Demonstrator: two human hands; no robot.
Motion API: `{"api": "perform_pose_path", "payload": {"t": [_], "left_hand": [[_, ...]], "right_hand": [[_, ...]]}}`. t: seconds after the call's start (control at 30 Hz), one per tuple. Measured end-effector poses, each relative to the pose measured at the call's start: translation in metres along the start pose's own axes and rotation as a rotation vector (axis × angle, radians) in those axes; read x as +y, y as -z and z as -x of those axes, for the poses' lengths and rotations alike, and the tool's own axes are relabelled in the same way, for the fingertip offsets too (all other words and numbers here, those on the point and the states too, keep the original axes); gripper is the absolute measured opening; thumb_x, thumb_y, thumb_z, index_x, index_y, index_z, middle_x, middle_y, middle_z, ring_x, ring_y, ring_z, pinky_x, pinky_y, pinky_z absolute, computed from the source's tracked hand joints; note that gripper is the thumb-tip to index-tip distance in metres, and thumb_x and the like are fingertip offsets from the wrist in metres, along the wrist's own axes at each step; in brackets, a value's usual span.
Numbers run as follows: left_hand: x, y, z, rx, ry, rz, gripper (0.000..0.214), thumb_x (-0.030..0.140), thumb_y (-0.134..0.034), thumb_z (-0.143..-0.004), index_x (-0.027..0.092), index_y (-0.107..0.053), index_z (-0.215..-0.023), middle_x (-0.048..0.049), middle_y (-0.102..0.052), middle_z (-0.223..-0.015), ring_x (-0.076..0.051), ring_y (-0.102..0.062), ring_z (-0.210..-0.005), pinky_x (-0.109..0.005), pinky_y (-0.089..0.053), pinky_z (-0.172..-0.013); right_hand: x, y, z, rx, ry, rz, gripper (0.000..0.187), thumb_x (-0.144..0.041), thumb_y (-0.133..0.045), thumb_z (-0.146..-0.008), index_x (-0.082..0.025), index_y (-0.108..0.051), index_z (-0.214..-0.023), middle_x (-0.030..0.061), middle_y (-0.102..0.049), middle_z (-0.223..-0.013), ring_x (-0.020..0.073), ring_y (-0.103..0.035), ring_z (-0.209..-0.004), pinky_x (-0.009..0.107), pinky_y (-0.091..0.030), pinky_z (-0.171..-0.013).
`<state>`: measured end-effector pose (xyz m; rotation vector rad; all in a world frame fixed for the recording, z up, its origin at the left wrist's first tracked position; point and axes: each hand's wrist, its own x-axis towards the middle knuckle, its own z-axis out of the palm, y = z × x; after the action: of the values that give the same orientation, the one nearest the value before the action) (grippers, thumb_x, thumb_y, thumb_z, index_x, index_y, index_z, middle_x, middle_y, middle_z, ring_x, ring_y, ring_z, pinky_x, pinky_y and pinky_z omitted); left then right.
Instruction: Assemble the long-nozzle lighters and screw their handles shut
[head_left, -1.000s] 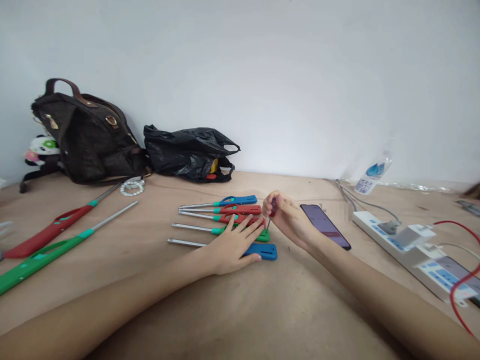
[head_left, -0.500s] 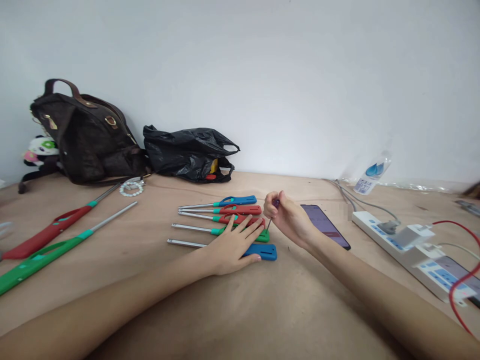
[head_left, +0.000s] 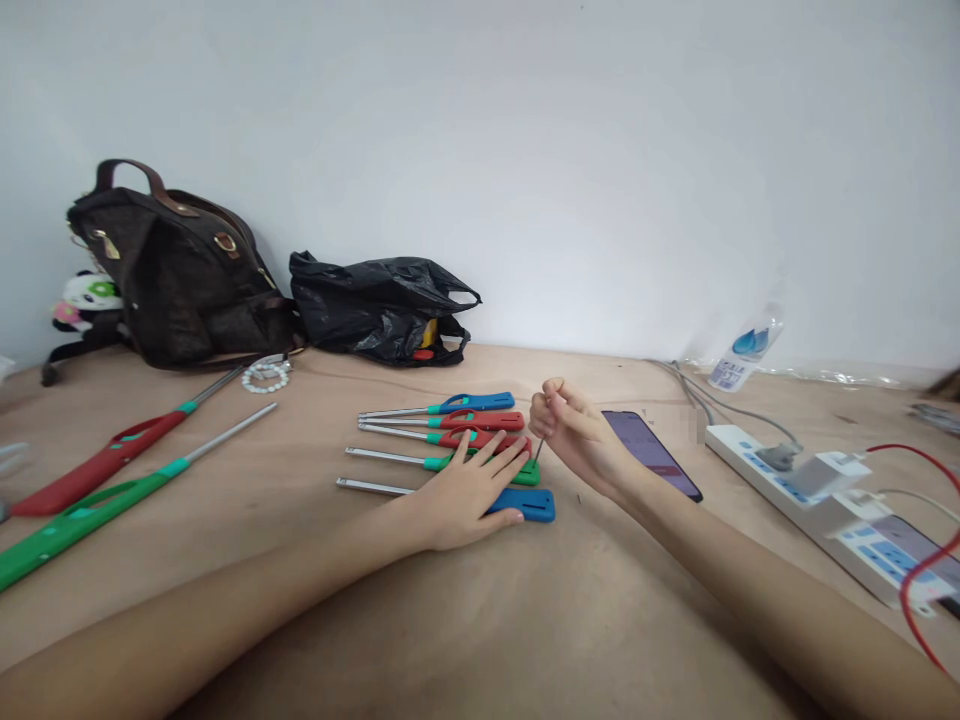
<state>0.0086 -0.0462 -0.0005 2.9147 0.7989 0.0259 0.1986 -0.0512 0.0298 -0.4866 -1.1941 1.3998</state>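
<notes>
Several long-nosed lighters lie in a row at the table's middle, with blue (head_left: 480, 402), red (head_left: 484, 419) and green (head_left: 439, 462) handles. My left hand (head_left: 469, 490) lies flat and open on their handles, its thumb on the nearest blue lighter (head_left: 536, 504). My right hand (head_left: 574, 430) is closed in a pinch round a small screwdriver (head_left: 540, 445). The thin shaft points down at the green lighter's handle end. The screwdriver's handle is hidden in my fingers.
A red lighter (head_left: 112, 455) and a green one (head_left: 90, 505) lie at the left. A brown handbag (head_left: 176, 270), a black plastic bag (head_left: 379, 305) and a bead bracelet (head_left: 264, 377) sit at the back. A phone (head_left: 652, 452), a power strip (head_left: 817, 490) and a bottle (head_left: 742, 355) are right.
My right hand has turned slightly on the screwdriver, so its purple handle no longer shows. The left hand has stayed flat on the lighters.
</notes>
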Motion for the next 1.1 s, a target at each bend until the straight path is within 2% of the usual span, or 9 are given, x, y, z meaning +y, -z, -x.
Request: {"api": "perform_pose_path", "payload": {"t": [0.07, 0.2, 0.3, 0.37, 0.47, 0.63, 0.8, 0.97, 1.1], "left_hand": [[0.0002, -0.0004, 0.0, -0.005, 0.002, -0.004, 0.068, 0.056, -0.029, -0.098, 0.023, -0.006, -0.152, -0.0046, -0.006, -0.157, -0.033, -0.002, -0.144, -0.063, -0.005, -0.111], [0.0003, -0.0011, 0.0, -0.002, 0.002, -0.01, 0.068, 0.057, -0.028, -0.098, 0.023, -0.005, -0.152, -0.0049, -0.006, -0.157, -0.034, -0.002, -0.144, -0.064, -0.006, -0.111], [0.0003, -0.0009, 0.0002, 0.006, 0.0, -0.01, 0.068, 0.057, -0.028, -0.097, 0.024, -0.006, -0.152, -0.0053, -0.009, -0.157, -0.034, -0.004, -0.144, -0.064, -0.007, -0.111], [0.0005, -0.0004, 0.0003, 0.005, -0.001, -0.006, 0.068, 0.057, -0.028, -0.097, 0.024, -0.005, -0.152, -0.0054, -0.009, -0.157, -0.035, -0.004, -0.144, -0.064, -0.007, -0.111], [0.0008, -0.0002, 0.0004, 0.002, 0.002, -0.003, 0.068, 0.056, -0.029, -0.098, 0.024, -0.005, -0.152, -0.0056, -0.008, -0.157, -0.034, -0.004, -0.144, -0.064, -0.007, -0.11], [0.0004, -0.0014, 0.0002, 0.001, 0.005, -0.012, 0.068, 0.056, -0.03, -0.097, 0.022, -0.006, -0.152, -0.0059, -0.008, -0.157, -0.034, -0.004, -0.144, -0.065, -0.006, -0.11], [-0.0004, -0.0023, -0.0001, 0.004, 0.003, -0.011, 0.068, 0.057, -0.029, -0.097, 0.023, -0.007, -0.152, -0.0055, -0.008, -0.157, -0.034, -0.003, -0.144, -0.064, -0.006, -0.111], [-0.0006, -0.0025, 0.0002, 0.019, -0.003, -0.006, 0.068, 0.057, -0.028, -0.097, 0.023, -0.006, -0.152, -0.0063, -0.01, -0.157, -0.034, -0.004, -0.144, -0.064, -0.007, -0.11], [-0.0007, -0.0028, 0.0004, 0.017, -0.008, -0.012, 0.068, 0.058, -0.027, -0.097, 0.022, -0.007, -0.152, -0.0064, -0.009, -0.157, -0.033, -0.004, -0.144, -0.063, -0.006, -0.111]], "right_hand": [[-0.0009, -0.0007, 0.0002, -0.012, -0.005, 0.014, 0.019, -0.035, -0.068, -0.083, -0.023, -0.053, -0.077, -0.0037, -0.037, -0.065, 0.0135, -0.036, -0.062, 0.029, -0.032, -0.063], [-0.0015, 0.0011, 0.0003, -0.042, -0.039, 0.063, 0.022, -0.04, -0.06, -0.088, -0.019, -0.06, -0.08, 0.0011, -0.047, -0.074, 0.0146, -0.041, -0.068, 0.03, -0.033, -0.064], [-0.0009, 0.0021, 0.0006, -0.063, -0.05, 0.018, 0.026, -0.043, -0.055, -0.091, -0.019, -0.062, -0.084, -0.001, -0.042, -0.068, 0.0135, -0.034, -0.063, 0.029, -0.03, -0.061], [-0.0007, 0.0019, 0.0008, -0.07, -0.048, -0.033, 0.019, -0.04, -0.058, -0.09, -0.022, -0.06, -0.087, -0.0029, -0.038, -0.066, 0.0131, -0.032, -0.061, 0.027, -0.029, -0.061], [-0.0008, 0.0019, 0.0007, -0.077, -0.044, -0.031, 0.013, -0.034, -0.063, -0.087, -0.023, -0.058, -0.084, -0.002, -0.041, -0.07, 0.0138, -0.037, -0.065, 0.028, -0.03, -0.063], [-0.0003, 0.0027, 0.0, -0.079, -0.029, 0.037, 0.029, -0.044, -0.053, -0.092, -0.019, -0.06, -0.078, 0.0, -0.043, -0.07, 0.0139, -0.036, -0.065, 0.029, -0.03, -0.063], [-0.0021, 0.0005, 0.0005, -0.07, -0.03, 0.006, 0.016, -0.037, -0.061, -0.088, -0.022, -0.058, -0.083, -0.0016, -0.041, -0.07, 0.014, -0.037, -0.065, 0.028, -0.029, -0.063], [-0.003, 0.0015, -0.0007, -0.072, -0.029, 0.06, 0.033, -0.048, -0.052, -0.091, -0.02, -0.059, -0.075, -0.0006, -0.04, -0.068, 0.0144, -0.036, -0.063, 0.03, -0.03, -0.061], [-0.0035, 0.0023, -0.0017, -0.048, -0.012, 0.029, 0.022, -0.043, -0.062, -0.086, -0.023, -0.055, -0.08, -0.0025, -0.038, -0.068, 0.0138, -0.034, -0.062, 0.028, -0.031, -0.061]]}}
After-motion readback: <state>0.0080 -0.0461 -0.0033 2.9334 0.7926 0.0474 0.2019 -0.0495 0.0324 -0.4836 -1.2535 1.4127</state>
